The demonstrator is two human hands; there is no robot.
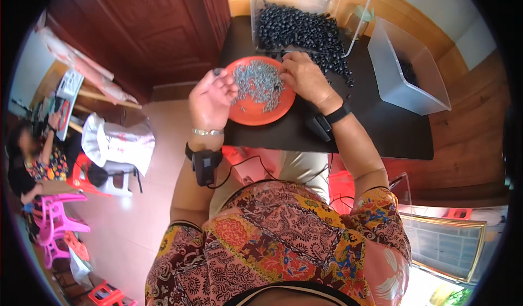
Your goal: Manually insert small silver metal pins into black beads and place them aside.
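On the dark table, an orange plate (250, 115) holds a loose spread of small silver metal pieces (259, 80). My left hand (211, 96) is at the plate's left rim, palm turned up and fingers curled, with a small black plastic part (217, 72) at its fingertips. Over the plate's right rim is my right hand (308, 77), its fingers bent and drawn together; what they hold, if anything, is hidden. Just beyond it lies a heap of small black plastic parts (297, 28), spilling from a clear bin (254, 12) laid open toward me.
A translucent box (392, 80) with some black parts inside stands on the table's right. Behind the clear bin is a jar (359, 18). A cable (239, 164) hangs near my lap. At far left another person (46, 159) sits near a white sack (120, 142) and pink stools (57, 219).
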